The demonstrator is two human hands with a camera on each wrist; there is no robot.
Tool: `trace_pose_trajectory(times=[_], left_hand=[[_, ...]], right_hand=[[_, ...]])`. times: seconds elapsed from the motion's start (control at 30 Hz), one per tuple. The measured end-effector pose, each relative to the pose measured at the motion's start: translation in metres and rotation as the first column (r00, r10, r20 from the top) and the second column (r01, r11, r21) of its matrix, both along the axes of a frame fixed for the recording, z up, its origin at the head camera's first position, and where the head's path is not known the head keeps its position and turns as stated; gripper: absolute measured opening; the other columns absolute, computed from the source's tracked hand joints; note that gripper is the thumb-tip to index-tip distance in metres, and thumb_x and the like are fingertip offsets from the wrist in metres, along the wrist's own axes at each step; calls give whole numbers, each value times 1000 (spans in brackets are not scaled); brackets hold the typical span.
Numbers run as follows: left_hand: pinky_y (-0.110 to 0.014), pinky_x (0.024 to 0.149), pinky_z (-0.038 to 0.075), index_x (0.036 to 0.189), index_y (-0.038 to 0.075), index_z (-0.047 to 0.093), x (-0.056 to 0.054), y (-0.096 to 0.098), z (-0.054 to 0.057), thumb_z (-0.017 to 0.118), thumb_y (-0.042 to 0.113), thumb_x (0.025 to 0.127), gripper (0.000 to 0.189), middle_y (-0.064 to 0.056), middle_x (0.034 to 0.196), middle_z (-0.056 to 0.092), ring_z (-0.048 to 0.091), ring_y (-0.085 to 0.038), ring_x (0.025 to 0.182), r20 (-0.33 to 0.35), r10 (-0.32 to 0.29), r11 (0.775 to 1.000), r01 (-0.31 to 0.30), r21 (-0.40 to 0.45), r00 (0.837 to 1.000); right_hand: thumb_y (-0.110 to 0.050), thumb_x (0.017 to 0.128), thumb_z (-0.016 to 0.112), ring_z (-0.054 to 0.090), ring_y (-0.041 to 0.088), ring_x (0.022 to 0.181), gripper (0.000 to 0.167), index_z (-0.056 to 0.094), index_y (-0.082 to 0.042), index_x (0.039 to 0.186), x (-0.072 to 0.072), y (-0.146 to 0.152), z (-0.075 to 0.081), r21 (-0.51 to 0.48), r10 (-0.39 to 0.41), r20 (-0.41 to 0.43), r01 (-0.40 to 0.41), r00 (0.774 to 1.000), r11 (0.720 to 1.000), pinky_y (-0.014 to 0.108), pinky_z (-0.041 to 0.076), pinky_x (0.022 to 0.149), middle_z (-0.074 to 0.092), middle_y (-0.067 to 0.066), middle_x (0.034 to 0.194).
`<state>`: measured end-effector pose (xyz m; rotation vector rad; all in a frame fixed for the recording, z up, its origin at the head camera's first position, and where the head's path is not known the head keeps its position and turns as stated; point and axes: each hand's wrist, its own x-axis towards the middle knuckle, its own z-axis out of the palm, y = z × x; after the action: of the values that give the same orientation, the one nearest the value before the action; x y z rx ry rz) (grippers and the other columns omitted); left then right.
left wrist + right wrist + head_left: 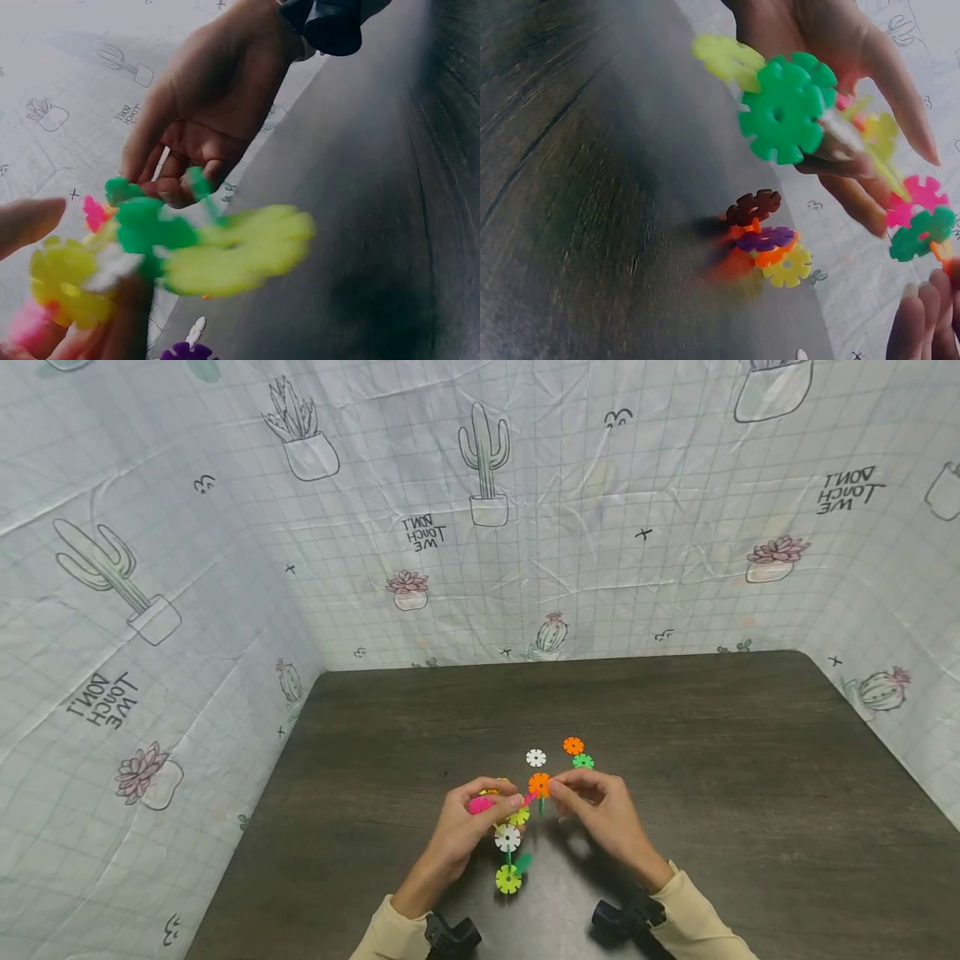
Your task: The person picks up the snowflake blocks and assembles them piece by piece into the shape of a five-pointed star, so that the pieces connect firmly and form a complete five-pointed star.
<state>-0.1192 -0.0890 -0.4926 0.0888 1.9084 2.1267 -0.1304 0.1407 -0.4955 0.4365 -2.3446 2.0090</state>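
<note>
My left hand (472,818) holds a cluster of joined plastic notched discs. In the head view, a white disc (507,837) and a yellow-green disc (508,880) hang below its fingers; a pink disc (480,806) shows at the fingers. A green disc (780,112) of this cluster faces the right wrist view. My right hand (603,810) pinches an orange disc (538,785) between thumb and fingers. Beside it, a green disc (922,235) and a pink disc (917,201) adjoin the orange one. Whether the pink disc is joined to the left-hand cluster, I cannot tell.
On the dark table (360,752) beyond my hands lie a white disc (536,757), an orange disc (573,745) and a green disc (583,762). Brown (754,207), purple (765,239) and yellow discs (787,266) sit close together in the right wrist view. A patterned cloth (600,568) surrounds the table.
</note>
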Motion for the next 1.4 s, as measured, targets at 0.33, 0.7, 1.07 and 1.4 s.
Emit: trace_pose_trajectory(times=[0.33,0.7,1.07,1.4], left_hand=[[-34,79,64,120,4,74,3,-1,-4,84,23,90,37,-11,108,79,73,-15,89,-2,-23,997,23,-73,1000],[-29,85,61,115,0,78,4,-8,-2,76,28,97,33,-24,107,78,76,-16,85,12,-7,998,8,-68,1000],[-20,77,54,112,1,79,2,-15,3,75,32,98,34,-21,112,79,68,-5,91,-14,-30,977,26,-210,999],[-22,76,56,112,0,78,2,-15,2,77,34,95,38,-14,106,81,72,-7,86,8,-4,974,6,-227,1000]], right_hand=[[-25,99,73,67,20,60,20,79,-6,104,-8,7,1,167,-4,57,-5,998,986,35,59,55,74,24,86],[-24,91,82,67,17,73,36,74,1,116,-56,49,-13,582,-221,-77,224,972,782,30,48,65,76,11,89],[-25,85,88,65,17,80,32,77,-5,107,-65,52,-12,603,-175,-30,158,984,782,30,47,70,75,9,91],[-21,83,89,63,12,73,29,74,-4,101,-58,52,-11,597,-174,28,123,984,793,27,48,65,74,12,95]])
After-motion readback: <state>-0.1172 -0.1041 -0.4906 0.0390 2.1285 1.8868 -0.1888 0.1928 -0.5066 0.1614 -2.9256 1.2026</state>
